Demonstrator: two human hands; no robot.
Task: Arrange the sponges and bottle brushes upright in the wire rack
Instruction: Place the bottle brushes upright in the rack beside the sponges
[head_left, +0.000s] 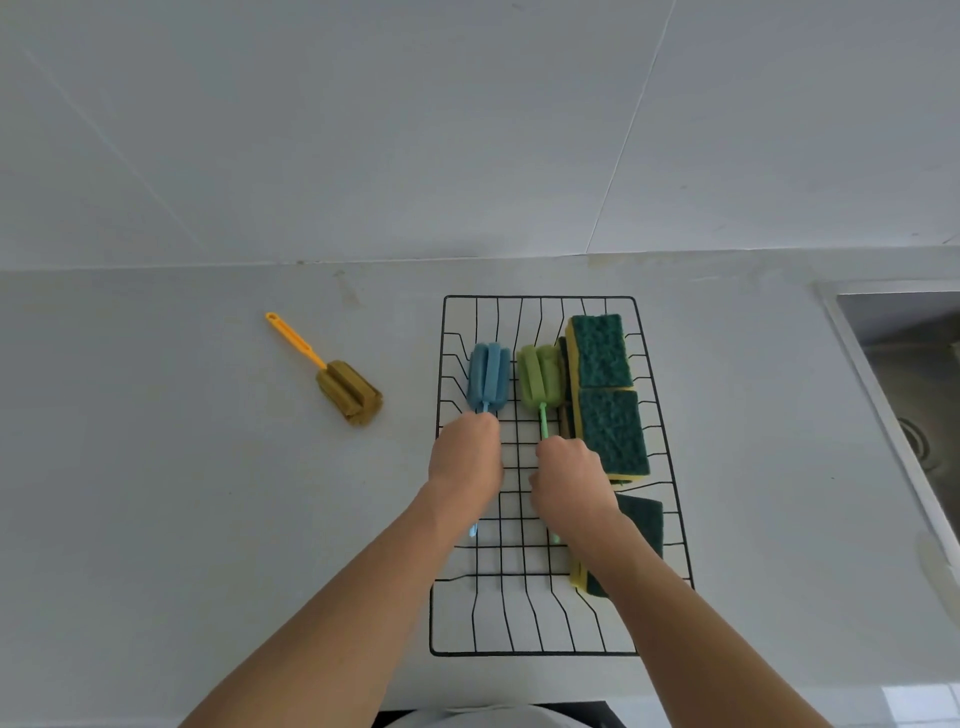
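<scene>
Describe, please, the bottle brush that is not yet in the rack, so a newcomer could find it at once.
Start at the black wire rack on the grey counter and look left, past its edge. There the orange brush lies flat and alone on the bare counter. Unlike the blue brush and green brush held in the rack, it has an orange handle and a brownish-yellow sponge head.
</scene>
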